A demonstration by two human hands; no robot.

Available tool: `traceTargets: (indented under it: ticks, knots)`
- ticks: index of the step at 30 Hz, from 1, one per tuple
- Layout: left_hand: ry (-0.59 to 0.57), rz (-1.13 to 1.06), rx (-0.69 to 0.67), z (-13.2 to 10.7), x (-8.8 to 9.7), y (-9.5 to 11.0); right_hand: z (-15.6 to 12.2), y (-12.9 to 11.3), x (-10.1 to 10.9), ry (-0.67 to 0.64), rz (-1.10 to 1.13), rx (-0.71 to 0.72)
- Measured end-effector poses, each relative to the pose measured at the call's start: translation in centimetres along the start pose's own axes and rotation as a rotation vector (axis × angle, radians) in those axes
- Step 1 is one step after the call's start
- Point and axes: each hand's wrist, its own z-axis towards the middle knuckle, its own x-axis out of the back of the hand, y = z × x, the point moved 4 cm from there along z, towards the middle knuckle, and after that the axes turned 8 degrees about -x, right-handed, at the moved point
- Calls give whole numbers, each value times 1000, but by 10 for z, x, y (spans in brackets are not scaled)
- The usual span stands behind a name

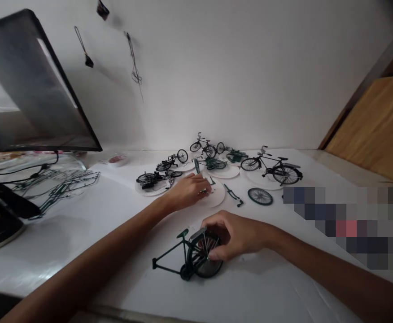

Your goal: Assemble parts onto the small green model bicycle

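A part-built dark green model bicycle [183, 258], with a frame and one rear wheel, stands on the white table in front of me. My right hand [235, 235] grips it at the rear wheel. My left hand [188, 190] reaches farther out and rests on a white paper plate [216, 197], its fingers closed around small green parts lying there. A loose wheel [260, 196] and a green fork piece [233, 195] lie just right of that plate.
Several finished and half-built model bicycles [272, 166] sit on white plates toward the wall. Green plastic part frames [58, 186] lie at the left beside a tilted monitor [31, 85]. A wooden panel [374, 125] stands at the right.
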Motion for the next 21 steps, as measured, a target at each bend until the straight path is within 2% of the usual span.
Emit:
traceTargets:
  ticks: [6, 12, 16, 21]
  knots:
    - [-18, 115, -19, 4, -8, -2, -4, 7, 1, 51, 27, -30]
    - [-25, 186, 47, -12, 5, -8, -11, 1, -2, 97, 95, -57]
    - [-8, 186, 62, -16, 11, -4, -13, -2, -4, 122, 126, -41]
    - [-61, 174, 7, -10, 2, 3, -11, 0, -4, 103, 131, -51]
